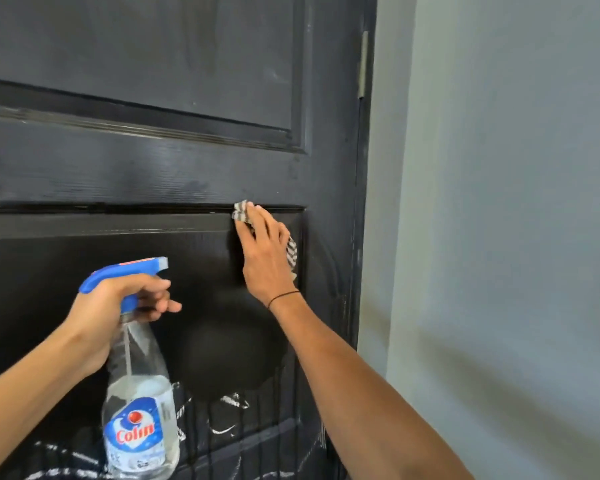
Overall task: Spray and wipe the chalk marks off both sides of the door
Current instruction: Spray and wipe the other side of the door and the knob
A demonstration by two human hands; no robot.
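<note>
I'm facing the black panelled wooden door (153,174), glossy and wet across its lower panel, white chalk marks (234,400) streaked low down with drips running. My right hand (264,251) presses a grey-and-white striped cloth (241,212) flat against the panel's upper edge, fingers straight. My left hand (118,306) grips the clear, blue-triggered spray bottle (139,393) upright, nozzle toward the door.

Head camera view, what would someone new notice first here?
First, the black door filling the frame, with the right hand pressing a striped cloth against the lower panel's top edge. Next, the spray bottle with its blue trigger, gripped in the left hand at lower left. White chalk marks and drips remain below.
</note>
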